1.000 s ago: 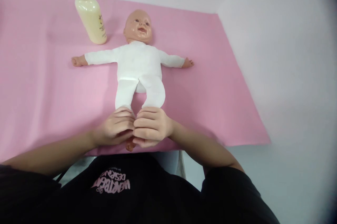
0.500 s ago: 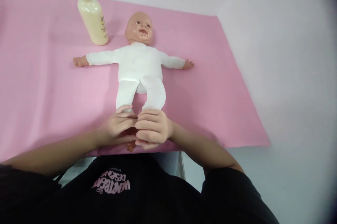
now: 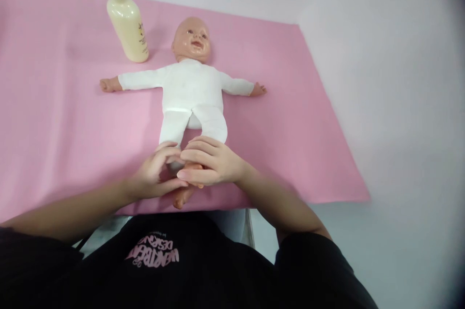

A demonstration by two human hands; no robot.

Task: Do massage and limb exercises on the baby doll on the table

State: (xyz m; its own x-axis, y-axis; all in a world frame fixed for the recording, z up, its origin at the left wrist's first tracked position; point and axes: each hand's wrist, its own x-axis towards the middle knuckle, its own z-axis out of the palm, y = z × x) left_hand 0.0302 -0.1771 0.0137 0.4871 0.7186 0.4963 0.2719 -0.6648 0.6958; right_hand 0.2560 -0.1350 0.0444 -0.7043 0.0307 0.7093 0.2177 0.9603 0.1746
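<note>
- Currently, the right hand (image 3: 212,160) is gripping the doll's foot (image 3: 192,167).
- The left hand (image 3: 154,172) is curving open, thumb apart from fingers.
- The doll (image 3: 192,86) is lying face-up, torso beyond both hands.

The doll's head (image 3: 192,38) looks like smooth moulded plastic with glossy highlights; its feet (image 3: 182,198) seem the same plastic. White matt cloth covers its torso (image 3: 192,86). The pump bottle (image 3: 129,30) is smooth, shiny plastic. The pink sheet (image 3: 283,130) looks smooth with a faint sheen, cloth or vinyl unclear. The T-shirt (image 3: 218,275) is matt black cloth
</note>
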